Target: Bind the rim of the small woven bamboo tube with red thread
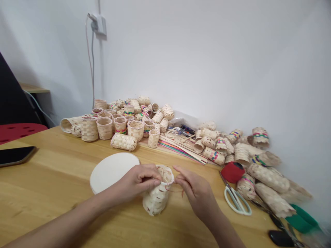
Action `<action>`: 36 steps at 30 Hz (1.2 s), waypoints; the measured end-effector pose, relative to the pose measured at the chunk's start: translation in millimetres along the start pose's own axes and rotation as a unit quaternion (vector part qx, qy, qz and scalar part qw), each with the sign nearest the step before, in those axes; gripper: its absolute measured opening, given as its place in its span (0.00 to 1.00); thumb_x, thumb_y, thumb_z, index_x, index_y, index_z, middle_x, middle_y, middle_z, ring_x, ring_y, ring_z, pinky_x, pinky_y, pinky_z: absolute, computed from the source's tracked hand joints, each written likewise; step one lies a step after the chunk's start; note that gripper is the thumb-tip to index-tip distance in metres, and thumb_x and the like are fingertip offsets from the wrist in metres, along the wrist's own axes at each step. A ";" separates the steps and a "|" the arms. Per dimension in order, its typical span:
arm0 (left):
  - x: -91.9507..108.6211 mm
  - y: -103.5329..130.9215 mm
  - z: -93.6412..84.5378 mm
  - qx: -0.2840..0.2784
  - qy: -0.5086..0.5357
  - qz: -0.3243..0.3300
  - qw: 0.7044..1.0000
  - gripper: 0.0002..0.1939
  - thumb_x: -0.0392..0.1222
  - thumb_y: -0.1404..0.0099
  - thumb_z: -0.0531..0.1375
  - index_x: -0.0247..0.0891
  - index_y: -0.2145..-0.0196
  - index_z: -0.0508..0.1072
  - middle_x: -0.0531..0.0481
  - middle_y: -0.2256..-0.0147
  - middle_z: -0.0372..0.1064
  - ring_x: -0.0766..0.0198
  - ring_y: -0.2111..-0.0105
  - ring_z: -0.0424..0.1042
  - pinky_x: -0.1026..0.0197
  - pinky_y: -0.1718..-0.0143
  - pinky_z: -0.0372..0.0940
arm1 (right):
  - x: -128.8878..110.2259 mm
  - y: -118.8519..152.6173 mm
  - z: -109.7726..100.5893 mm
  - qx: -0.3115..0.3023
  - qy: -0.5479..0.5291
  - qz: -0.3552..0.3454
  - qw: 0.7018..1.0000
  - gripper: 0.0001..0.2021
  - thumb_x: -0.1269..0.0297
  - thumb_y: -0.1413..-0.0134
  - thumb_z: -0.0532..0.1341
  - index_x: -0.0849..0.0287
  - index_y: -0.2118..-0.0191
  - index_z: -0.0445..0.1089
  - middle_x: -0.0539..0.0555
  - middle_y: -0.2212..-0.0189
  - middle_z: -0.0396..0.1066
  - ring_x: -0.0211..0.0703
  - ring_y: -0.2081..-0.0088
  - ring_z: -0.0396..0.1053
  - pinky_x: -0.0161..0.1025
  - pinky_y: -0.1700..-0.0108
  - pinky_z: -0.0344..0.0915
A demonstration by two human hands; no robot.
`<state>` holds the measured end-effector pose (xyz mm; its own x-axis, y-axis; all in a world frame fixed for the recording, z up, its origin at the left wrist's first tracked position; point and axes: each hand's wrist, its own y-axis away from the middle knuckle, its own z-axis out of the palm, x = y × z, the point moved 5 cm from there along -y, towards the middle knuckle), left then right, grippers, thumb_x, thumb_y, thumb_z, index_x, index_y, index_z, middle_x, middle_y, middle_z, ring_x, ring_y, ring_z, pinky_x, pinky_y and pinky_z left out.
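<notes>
A small woven basket (156, 199) stands tilted on the wooden table, its open rim facing up. My left hand (144, 179) is closed on the left side of that rim, thumb outside. A thin red thread (174, 190) runs from the rim to my right hand (191, 186), whose fingers are pinched together just right of the basket. What lies between those fingertips is too small to make out, though the thread hangs below them. Behind my left forearm lies a round white disc (113, 170).
Many woven baskets (104, 128) stand at the back left, more (269, 177) at the right. Coloured strips (183, 150) lie between them. White-handled scissors (236, 199) and a red thread spool (232, 172) are at the right. A phone (17, 155) lies far left.
</notes>
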<state>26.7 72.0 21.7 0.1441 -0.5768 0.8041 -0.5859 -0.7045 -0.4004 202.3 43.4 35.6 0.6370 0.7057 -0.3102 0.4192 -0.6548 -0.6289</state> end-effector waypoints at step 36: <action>10.2 6.1 8.5 -0.100 0.002 0.054 0.994 0.14 0.40 0.31 0.55 0.33 0.72 0.72 0.52 0.72 0.62 0.67 0.70 0.63 0.68 0.68 0.56 | -16.7 -1.8 8.9 -0.068 0.008 -0.075 0.995 0.13 0.76 0.39 0.53 0.56 0.68 0.73 0.50 0.74 0.62 0.39 0.69 0.58 0.35 0.69 0.51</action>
<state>31.4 58.3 23.7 0.0694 -0.6426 0.7630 -0.7447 -0.5423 -0.3890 185.1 35.2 35.6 0.5712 0.7940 -0.2083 0.5928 -0.5745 -0.5644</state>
